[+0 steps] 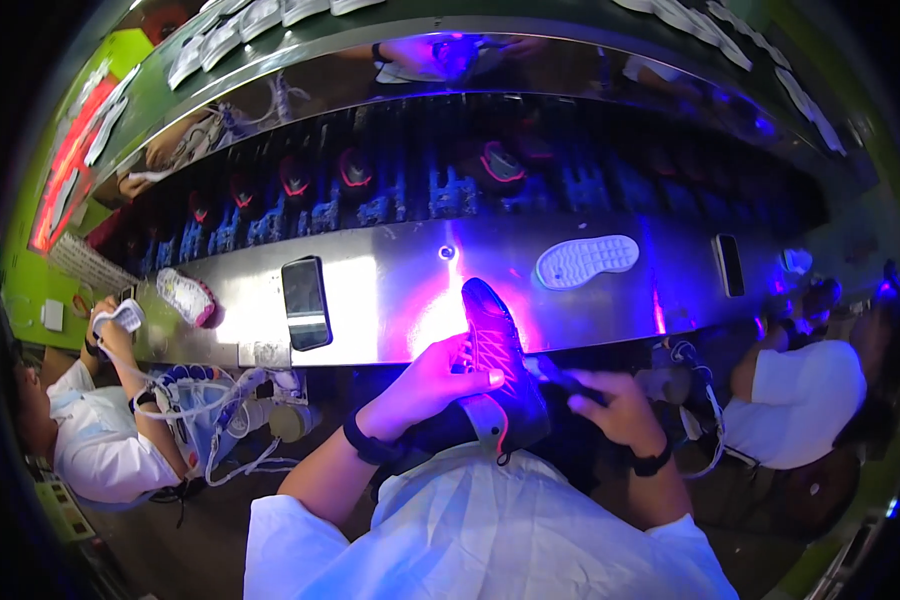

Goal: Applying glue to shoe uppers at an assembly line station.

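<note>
Over the bench's [385, 285] near edge, the left hand [432, 388] clasps the dark shoe [494, 352], long axis toe-away; just right of it, the right hand [618, 408] curls round what seems a brush [562, 377].

Violet light is flooding the left hand [425, 385] and shoe [495, 350], white glare is bleaching the table [390, 260], black fisheye edges are bending straight lines.

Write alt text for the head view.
A person's left hand holds a dark, violet-lit laced shoe; the right hand holds a dark-handled tool beside it. Beyond, a phone and white sole lie on a metal bench.
</note>
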The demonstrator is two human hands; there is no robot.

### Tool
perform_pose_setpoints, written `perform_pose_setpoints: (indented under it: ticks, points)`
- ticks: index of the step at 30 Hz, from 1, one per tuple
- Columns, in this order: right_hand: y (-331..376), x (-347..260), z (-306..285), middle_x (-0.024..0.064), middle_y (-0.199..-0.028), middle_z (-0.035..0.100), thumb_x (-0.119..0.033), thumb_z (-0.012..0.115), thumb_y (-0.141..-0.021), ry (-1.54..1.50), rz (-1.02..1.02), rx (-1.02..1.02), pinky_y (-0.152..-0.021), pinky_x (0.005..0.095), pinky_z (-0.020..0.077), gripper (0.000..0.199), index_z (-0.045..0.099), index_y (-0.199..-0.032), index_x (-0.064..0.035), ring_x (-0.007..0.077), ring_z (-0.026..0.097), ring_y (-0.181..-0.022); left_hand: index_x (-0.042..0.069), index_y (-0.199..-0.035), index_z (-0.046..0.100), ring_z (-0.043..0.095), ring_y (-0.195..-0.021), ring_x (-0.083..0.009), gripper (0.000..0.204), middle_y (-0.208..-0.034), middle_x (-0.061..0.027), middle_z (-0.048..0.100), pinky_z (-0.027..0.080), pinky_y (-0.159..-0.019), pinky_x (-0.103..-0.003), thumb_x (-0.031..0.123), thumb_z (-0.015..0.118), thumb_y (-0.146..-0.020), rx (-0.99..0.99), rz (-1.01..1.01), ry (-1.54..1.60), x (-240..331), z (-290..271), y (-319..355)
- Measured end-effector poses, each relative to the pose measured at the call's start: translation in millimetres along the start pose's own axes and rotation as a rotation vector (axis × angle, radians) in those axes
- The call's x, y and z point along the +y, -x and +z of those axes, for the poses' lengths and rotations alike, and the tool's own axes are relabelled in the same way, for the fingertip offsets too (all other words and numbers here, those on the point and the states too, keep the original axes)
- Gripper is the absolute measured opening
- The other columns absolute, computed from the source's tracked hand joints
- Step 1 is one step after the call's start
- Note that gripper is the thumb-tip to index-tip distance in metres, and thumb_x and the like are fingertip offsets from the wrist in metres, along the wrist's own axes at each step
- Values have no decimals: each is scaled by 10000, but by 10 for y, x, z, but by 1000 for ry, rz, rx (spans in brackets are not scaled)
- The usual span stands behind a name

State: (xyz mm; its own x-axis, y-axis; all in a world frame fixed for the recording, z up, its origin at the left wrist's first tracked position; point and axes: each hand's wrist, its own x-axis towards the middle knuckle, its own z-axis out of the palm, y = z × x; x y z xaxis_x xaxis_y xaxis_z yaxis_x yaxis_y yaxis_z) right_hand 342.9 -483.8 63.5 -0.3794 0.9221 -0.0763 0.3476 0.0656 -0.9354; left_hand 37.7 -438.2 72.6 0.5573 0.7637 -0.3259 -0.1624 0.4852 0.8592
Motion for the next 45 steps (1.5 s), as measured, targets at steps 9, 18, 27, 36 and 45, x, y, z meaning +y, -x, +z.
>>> perform_pose_setpoints:
  ticks: [9, 18, 27, 36, 45]
  points:
    - [-263, 1, -26, 30, -1060, 747, -65, 721, -954, -146, 216, -89, -885, 282, 519, 379, 680, -1329, -29, 104, 647, -963, -6, -1302, 609, 681, -1060, -152, 460, -1155, -56, 714, 538, -962, -312, 195, 792, -931, 135, 1, -38, -50, -68, 8]
    - [29, -178, -380, 93, -1096, 770, -114, 760, -923, 37, 159, -150, -898, 306, 528, 389, 698, -1300, -34, 139, 689, -982, -101, -1362, 515, 697, -1027, -174, 651, -1138, -101, 714, 568, -909, -325, 257, 809, -905, 234, 60, -121, -64, -148, -172]
    - [38, -178, -246, 130, -1164, 761, -133, 790, -893, 161, 51, 57, -931, 336, 538, 379, 722, -1256, -48, 237, 729, -1048, -36, -1316, 554, 670, -1052, -157, 505, -1151, -76, 700, 538, -942, -326, 211, 766, -929, 251, 97, -90, -90, -69, -167]
    - [129, -305, -262, 115, -823, 675, -78, 800, -834, 312, 49, 9, -683, 328, 495, 379, 741, -1208, -61, 222, 654, -732, -20, -1290, 575, 702, -979, -153, 419, -1110, -74, 710, 568, -857, -297, 262, 685, -1001, 292, 4, 67, -78, 65, -49]
    - [-215, -336, -172, 110, -804, 657, -66, 786, -827, 395, -200, 74, -630, 331, 466, 396, 739, -1221, -71, 227, 611, -660, 10, -1262, 612, 745, -837, -204, 427, -1048, -105, 738, 610, -750, -299, 379, 587, -1047, 125, -243, 531, -269, -124, 91]
